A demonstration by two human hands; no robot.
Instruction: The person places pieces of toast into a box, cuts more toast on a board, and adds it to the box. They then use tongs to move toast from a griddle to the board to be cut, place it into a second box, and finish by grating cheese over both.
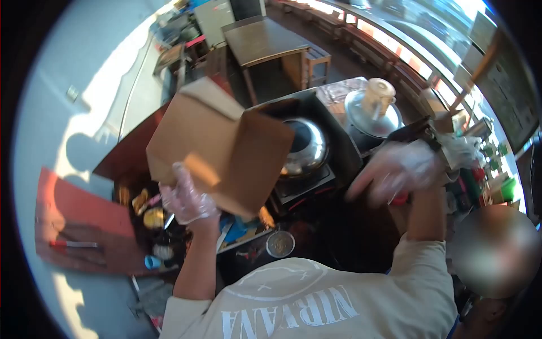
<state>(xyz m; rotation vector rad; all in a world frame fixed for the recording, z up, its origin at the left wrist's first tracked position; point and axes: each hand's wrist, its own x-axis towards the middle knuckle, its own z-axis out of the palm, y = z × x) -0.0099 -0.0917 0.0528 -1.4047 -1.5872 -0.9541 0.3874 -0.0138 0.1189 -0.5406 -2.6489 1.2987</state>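
Observation:
My left hand (191,200), in a clear plastic glove, grips an open brown cardboard box (195,133) by its near edge, with the thumb showing at the near side. The box is tilted, its flaps spread, and it covers part of the counter behind it. My right hand (401,169), also in a clear glove, is off to the right over the dark counter. Motion smears its fingers. Between the two hands and farther back sits a shiny metal domed lid (309,148) on a stove. Below the box is a small round metal bowl (280,244).
A large lidded pot (358,118) with a pale container (379,93) on top stands behind the stove. At the left is a red board (84,220) with a pen. Another person (494,254) is close by my right arm. A wooden table (265,42) stands beyond.

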